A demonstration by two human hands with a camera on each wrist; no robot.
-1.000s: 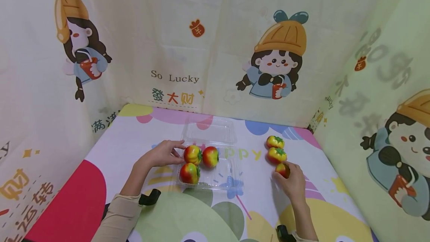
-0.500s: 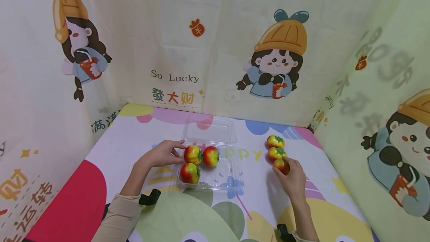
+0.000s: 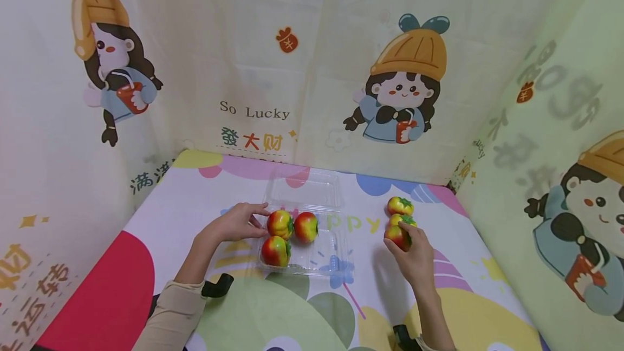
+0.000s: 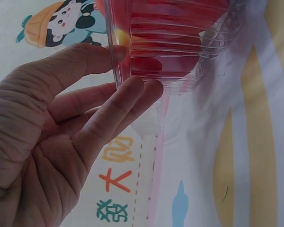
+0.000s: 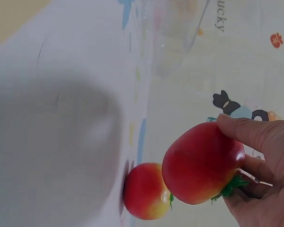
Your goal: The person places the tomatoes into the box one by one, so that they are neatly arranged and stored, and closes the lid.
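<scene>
My right hand [image 3: 416,256] pinches a red-and-yellow artificial fruit [image 3: 397,238] with a green leafy cap between thumb and fingers. In the right wrist view the held fruit [image 5: 203,163] is raised, its cap towards the palm. Behind it in the head view, two similar fruits, a nearer one [image 3: 397,220] partly hidden and a farther one [image 3: 400,206], lie on the table. At left, my left hand [image 3: 239,222] touches the edge of an opened clear plastic box [image 3: 322,271] with nearly straight, spread fingers. Three such fruits [image 3: 305,227] sit in the box's left part.
The box's transparent lid [image 3: 304,191] lies folded back towards the rear wall. A printed cloth covers the table [image 3: 205,188]. Cartoon-printed curtains [image 3: 312,69] stand behind and at both sides.
My right hand has lifted the fruit and carried it slightly to the left and away from me, now overlapping the nearer loose fruit. The left hand and box have stayed in place.
</scene>
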